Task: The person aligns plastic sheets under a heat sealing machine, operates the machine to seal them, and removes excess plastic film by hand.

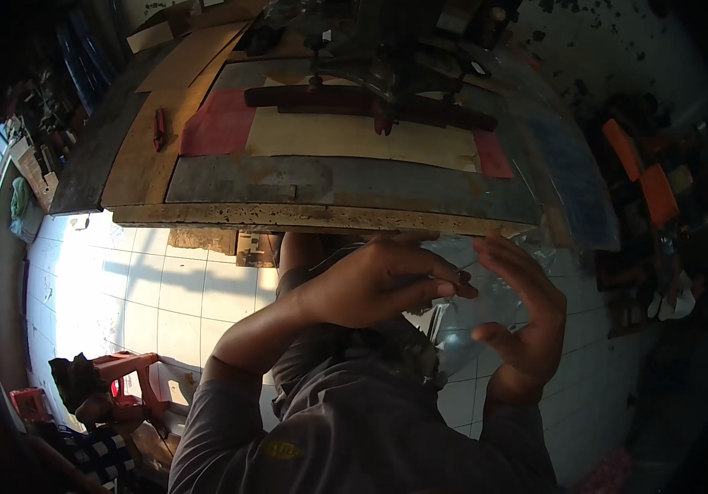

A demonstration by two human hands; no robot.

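My left hand (383, 284) is in front of the table's near edge, thumb and fingertips pinched together. Something small and dark (463, 277) shows at those fingertips; it is too small to name. Facing it from the right, my right hand (527, 309) is open, its fingers curved and the thumb apart from them. A clear plastic sheet or bag (461, 333) hangs below and between the two hands, partly hidden by them. Whether either hand touches it, I cannot tell.
The worktable's wooden front edge (321, 217) runs just beyond my hands. On top lie a pale sheet (329, 136) with pink ends, a dark red bar (313, 99) of a machine, and a red cutter (159, 129). A red stool (136, 370) stands at lower left.
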